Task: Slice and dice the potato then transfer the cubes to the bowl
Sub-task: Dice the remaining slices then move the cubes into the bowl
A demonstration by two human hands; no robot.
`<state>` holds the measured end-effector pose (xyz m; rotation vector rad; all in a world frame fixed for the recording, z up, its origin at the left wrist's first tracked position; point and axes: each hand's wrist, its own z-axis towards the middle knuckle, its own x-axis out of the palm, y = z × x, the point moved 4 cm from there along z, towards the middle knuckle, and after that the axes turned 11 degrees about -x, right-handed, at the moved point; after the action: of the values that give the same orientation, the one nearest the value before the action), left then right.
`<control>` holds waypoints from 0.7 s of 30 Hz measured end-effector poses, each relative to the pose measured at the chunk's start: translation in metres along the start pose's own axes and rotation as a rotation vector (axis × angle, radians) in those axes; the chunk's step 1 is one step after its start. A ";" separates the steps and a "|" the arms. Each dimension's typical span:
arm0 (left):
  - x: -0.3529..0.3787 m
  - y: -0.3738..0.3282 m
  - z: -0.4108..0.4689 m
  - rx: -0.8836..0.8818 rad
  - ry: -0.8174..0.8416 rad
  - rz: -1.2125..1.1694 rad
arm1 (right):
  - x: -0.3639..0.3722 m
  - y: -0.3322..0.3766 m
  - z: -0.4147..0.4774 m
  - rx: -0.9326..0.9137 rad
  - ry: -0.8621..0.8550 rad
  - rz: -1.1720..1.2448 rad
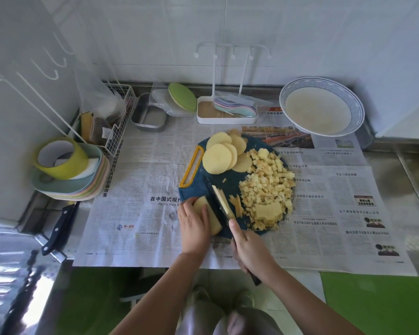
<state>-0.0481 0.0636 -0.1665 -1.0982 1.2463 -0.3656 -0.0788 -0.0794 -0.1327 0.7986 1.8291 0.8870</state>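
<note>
A dark blue cutting board (pixel 230 182) with a yellow handle lies on newspaper. Several round potato slices (pixel 224 153) are stacked at its far end. A heap of potato cubes (pixel 267 187) covers its right side. At the near left, my left hand (pixel 194 226) presses down on a stack of potato slices (pixel 207 211). My right hand (pixel 248 250) grips the handle of a knife (pixel 221 203), index finger along the spine. The blade stands in the stack's right edge, and cut strips (pixel 236 204) lie just right of it. A white bowl (pixel 321 106) with a blue rim stands at the far right.
A second black-handled knife (pixel 58 229) lies at the left counter edge. Stacked pastel plates with a roll of yellow tape (pixel 63 160) sit left. A wire basket (pixel 111 117), a metal tin (pixel 149 116) and a white rack tray (pixel 225 112) line the back wall.
</note>
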 end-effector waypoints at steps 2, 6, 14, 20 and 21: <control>0.000 0.001 0.000 0.004 0.001 -0.013 | -0.001 0.002 -0.006 -0.020 0.027 0.056; 0.001 0.000 0.000 0.032 -0.003 -0.013 | -0.001 0.007 -0.016 -0.054 0.030 0.058; 0.003 0.001 0.002 0.016 -0.021 -0.023 | 0.009 0.003 -0.031 -0.068 -0.016 -0.090; 0.002 0.001 0.003 0.042 -0.032 -0.031 | 0.014 0.007 -0.034 -0.053 0.021 -0.172; 0.003 0.002 0.002 0.048 -0.035 -0.028 | 0.014 0.007 -0.034 -0.045 0.023 -0.179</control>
<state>-0.0460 0.0635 -0.1699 -1.0780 1.1866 -0.3939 -0.1140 -0.0728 -0.1223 0.5888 1.8612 0.8214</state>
